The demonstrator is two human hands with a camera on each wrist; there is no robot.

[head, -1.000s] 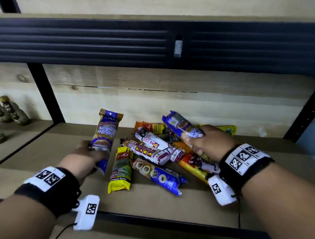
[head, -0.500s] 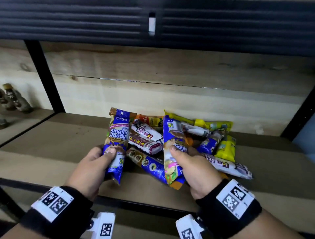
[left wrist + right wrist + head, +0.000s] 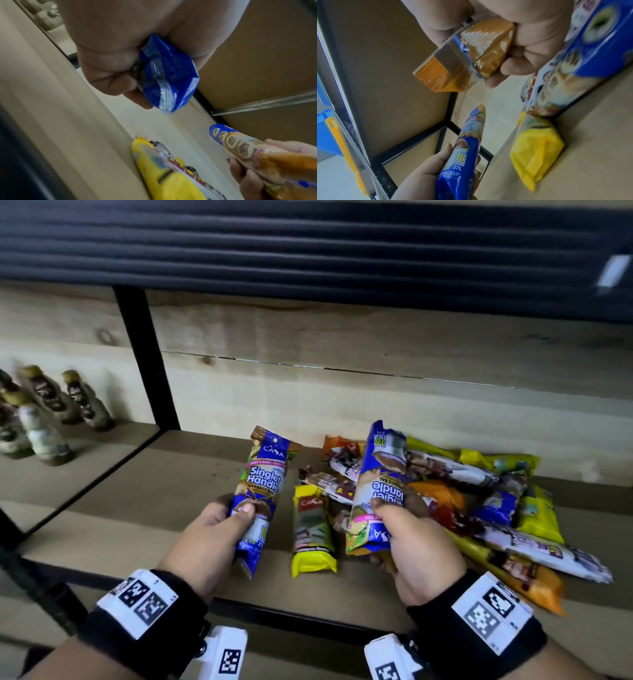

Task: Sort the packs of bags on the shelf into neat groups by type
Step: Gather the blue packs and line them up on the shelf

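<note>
Blue pack (image 3: 262,491) within left-hand fingers (image 3: 239,517) (thumb across front); twin (image 3: 378,491) likewise right.

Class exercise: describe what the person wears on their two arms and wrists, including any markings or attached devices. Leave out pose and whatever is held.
Both forearms are bare, without sleeves. Each wrist carries a black band with a white patch printed with two black square codes. Beneath each wrist hangs a small white block bearing another square code. The hands are ungloved.
</note>
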